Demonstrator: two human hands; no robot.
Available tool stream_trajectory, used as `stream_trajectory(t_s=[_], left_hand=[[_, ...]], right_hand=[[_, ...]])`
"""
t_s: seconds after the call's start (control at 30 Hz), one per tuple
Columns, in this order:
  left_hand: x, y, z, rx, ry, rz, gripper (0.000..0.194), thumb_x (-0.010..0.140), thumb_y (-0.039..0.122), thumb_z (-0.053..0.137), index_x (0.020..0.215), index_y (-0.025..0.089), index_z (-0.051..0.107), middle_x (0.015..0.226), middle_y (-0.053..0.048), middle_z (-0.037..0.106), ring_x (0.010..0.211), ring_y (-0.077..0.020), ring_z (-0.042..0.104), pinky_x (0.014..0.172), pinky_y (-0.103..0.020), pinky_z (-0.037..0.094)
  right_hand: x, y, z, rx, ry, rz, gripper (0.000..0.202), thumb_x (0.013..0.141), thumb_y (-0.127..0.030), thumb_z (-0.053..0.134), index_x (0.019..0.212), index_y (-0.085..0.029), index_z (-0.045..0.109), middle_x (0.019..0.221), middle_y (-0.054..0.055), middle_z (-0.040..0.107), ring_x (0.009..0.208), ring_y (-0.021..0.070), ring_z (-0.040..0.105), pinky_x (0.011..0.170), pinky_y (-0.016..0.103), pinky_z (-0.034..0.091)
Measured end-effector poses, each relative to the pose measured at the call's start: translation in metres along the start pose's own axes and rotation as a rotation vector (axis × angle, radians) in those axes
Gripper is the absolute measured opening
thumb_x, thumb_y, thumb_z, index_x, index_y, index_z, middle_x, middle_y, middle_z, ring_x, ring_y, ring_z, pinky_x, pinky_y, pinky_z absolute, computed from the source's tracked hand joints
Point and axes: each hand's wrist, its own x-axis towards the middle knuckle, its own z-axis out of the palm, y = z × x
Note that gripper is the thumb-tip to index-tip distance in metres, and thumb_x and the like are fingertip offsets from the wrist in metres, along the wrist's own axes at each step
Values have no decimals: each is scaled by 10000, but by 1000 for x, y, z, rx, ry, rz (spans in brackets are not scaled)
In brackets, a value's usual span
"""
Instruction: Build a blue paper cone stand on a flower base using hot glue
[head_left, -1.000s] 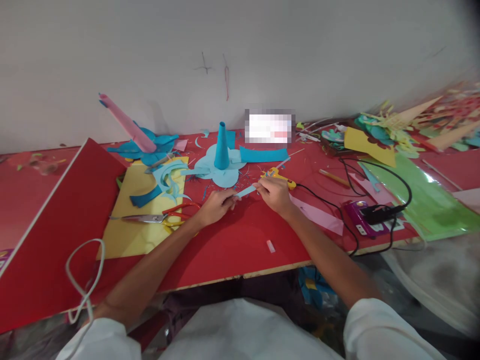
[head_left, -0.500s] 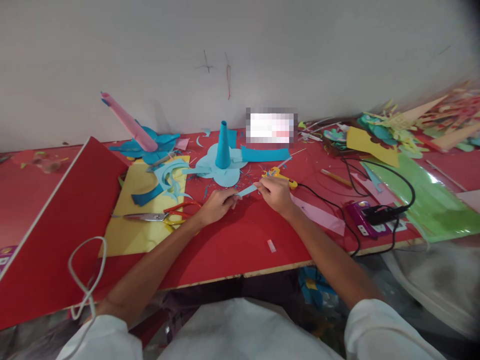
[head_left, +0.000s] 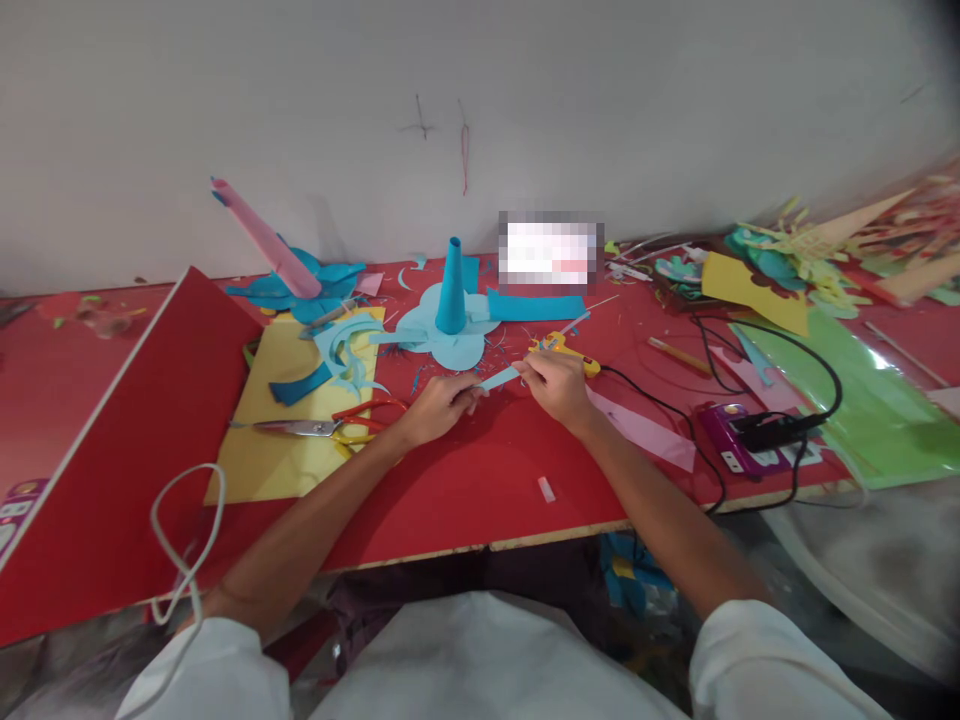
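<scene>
A light blue paper strip (head_left: 499, 379) stretches between my two hands above the red table (head_left: 450, 500). My left hand (head_left: 444, 408) pinches its left end, and my right hand (head_left: 553, 385) grips the right end. Just behind my right hand lies a yellow glue gun (head_left: 570, 355). Beyond the hands a blue paper cone (head_left: 451, 290) stands upright on a light blue petal-shaped base (head_left: 457, 350). A darker blue strip (head_left: 536, 305) lies to the right of the cone. Scissors (head_left: 300, 428) with red and yellow handles rest left of my left hand.
Yellow paper (head_left: 262, 470) lies under the scissors; a red board (head_left: 135, 460) leans at the left. A pink cone (head_left: 270, 240) stands behind. Right are pink paper (head_left: 645, 432), a purple power box (head_left: 724, 440) with black cables and a green sheet (head_left: 885, 410). A wall rises behind.
The view has shifted slightly, so the table items appear a little further right. Both hands still hold the light blue strip in nearly the same position.
</scene>
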Motion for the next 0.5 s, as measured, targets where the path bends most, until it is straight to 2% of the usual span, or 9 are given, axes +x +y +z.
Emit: stream_trajectory(t_s=[0.5], left_hand=[[0,1,0,-4,2,4,240,1026,210,471,869,165,648,705,3,678,632,-109,605,703,-218,442]], right_hand=[[0,0,0,-14,4,-5,538,1092,-485,458,620,-230,415,583,7,513,579,156,452,631,337,313]])
